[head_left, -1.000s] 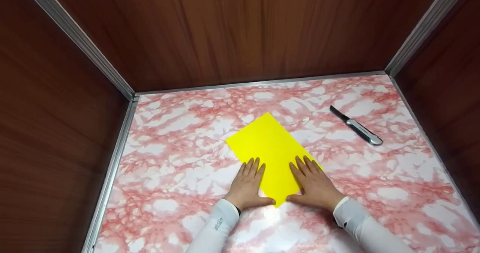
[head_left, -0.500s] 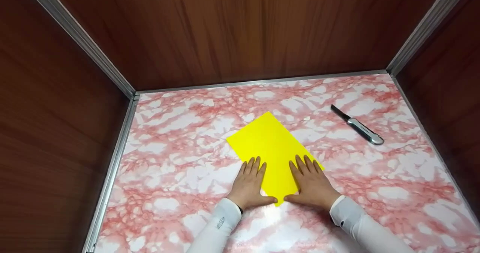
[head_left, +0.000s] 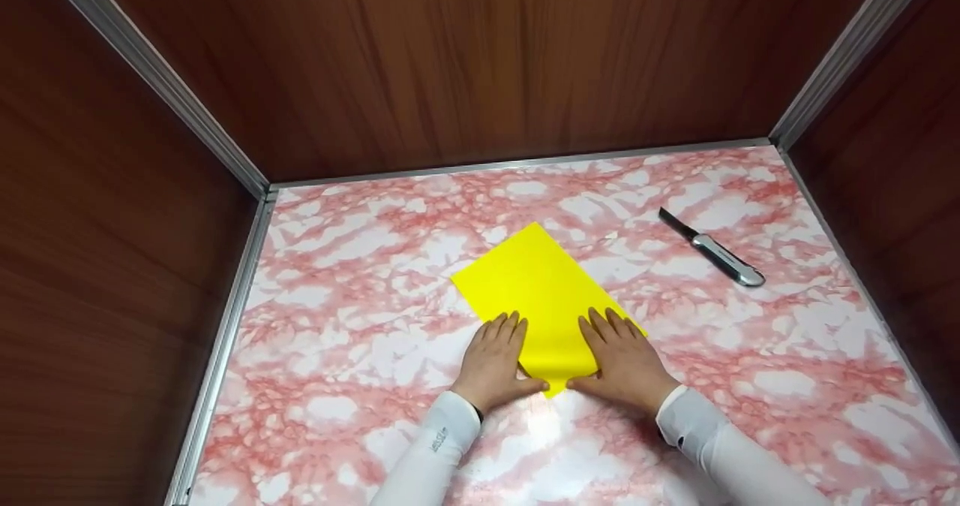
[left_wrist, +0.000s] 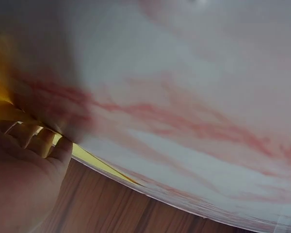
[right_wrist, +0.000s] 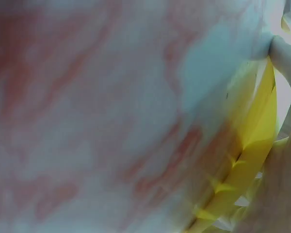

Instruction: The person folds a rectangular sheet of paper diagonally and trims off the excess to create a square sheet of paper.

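Yellow paper (head_left: pixel 540 288) bows at its near end on the tabletop (head_left: pixel 360 333); left hand (head_left: pixel 489 363) and right hand (head_left: pixel 628 363) rest outstretched along its edges, grips unclenched; matching pressure should prevent skewing.

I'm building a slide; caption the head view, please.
Left hand and right hand touching a yellow sheet, knife lying at right.
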The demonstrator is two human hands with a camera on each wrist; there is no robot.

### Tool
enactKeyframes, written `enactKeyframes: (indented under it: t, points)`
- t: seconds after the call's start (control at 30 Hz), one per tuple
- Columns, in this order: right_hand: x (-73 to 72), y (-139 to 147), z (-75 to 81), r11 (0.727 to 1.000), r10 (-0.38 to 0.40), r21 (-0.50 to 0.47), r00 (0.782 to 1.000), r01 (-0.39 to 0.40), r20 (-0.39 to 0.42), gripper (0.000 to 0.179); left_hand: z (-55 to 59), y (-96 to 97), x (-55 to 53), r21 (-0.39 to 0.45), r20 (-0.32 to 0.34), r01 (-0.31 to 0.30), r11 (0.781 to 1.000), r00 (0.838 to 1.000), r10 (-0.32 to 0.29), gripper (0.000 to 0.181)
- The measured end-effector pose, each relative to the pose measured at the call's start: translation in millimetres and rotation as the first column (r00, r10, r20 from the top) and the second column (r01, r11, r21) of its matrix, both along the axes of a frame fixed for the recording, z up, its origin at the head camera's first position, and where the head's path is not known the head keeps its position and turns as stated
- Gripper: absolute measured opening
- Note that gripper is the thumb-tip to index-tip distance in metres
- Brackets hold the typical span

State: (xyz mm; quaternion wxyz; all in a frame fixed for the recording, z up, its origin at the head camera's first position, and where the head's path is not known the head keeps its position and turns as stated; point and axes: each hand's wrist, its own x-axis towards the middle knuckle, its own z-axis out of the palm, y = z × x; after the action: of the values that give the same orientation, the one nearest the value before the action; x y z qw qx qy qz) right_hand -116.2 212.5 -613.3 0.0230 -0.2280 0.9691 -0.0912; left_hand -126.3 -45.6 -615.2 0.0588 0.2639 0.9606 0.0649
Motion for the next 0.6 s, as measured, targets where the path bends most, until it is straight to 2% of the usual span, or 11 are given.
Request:
enactKeyframes:
  t: [0.13, 0.27, 0.4, 0.5, 0.6]
  points:
    - [-4.5, 0.7, 0.2, 0.999, -0.023, -0.049, 0.999, 0.021, -0.027, 0.094, -0.7, -6.3, -5.9, 0.06, -0.035, 0.009, 0.998, 0.999, -0.007, 0.1]
    - [-8.8, 3.6, 3.0, 0.994, -0.045, -0.096, 0.999, 0.043, -0.026, 0.086, -1.3, -13.6, -9.8, 0.121, -0.086, 0.039, 0.992, 0.996, -0.029, 0.077]
    - [-11.7, 9.3, 6.0, 0.988, -0.053, -0.143, 0.999, 0.052, -0.002, 0.08, -2.5, -17.8, -12.5, 0.139, -0.159, 0.073, 0.988, 0.986, -0.051, 0.051]
    - [-12.6, 16.0, 7.5, 0.986, -0.04, -0.163, 0.999, 0.041, 0.011, 0.072, -3.6, -19.0, -14.0, 0.138, -0.205, 0.089, 0.986, 0.977, -0.06, 0.039]
    - [-12.7, 23.9, 8.4, 0.982, -0.041, -0.185, 0.999, 0.041, 0.004, 0.059, -4.0, -20.2, -15.7, 0.182, -0.222, 0.092, 0.979, 0.974, -0.051, 0.029]
